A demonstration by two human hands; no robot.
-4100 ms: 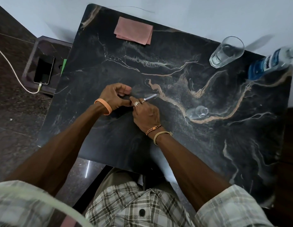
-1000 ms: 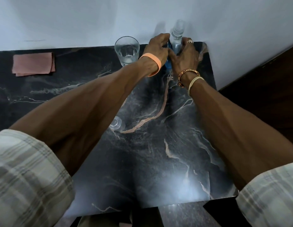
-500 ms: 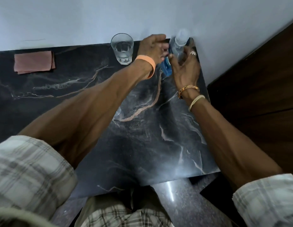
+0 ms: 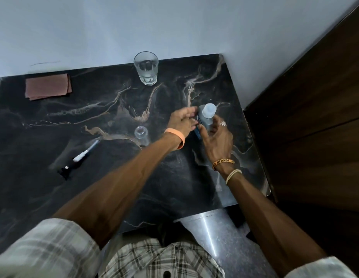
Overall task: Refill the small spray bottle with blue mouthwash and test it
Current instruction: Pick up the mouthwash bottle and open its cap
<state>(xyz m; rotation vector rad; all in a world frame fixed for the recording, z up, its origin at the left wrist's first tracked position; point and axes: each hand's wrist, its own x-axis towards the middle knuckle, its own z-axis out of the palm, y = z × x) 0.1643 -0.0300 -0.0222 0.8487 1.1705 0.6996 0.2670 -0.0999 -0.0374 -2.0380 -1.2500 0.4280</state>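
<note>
above table (image 4: 114,187), right hand (image 4: 216,139) holds mouthwash (image 4: 208,112)

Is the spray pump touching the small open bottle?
Apart. The head view shows the spray pump lying left of the small bottle, with bare table between them.

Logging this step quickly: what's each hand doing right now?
Left hand: holds the mouthwash bottle by its side.
Right hand: fingers curled round the same bottle.
</note>
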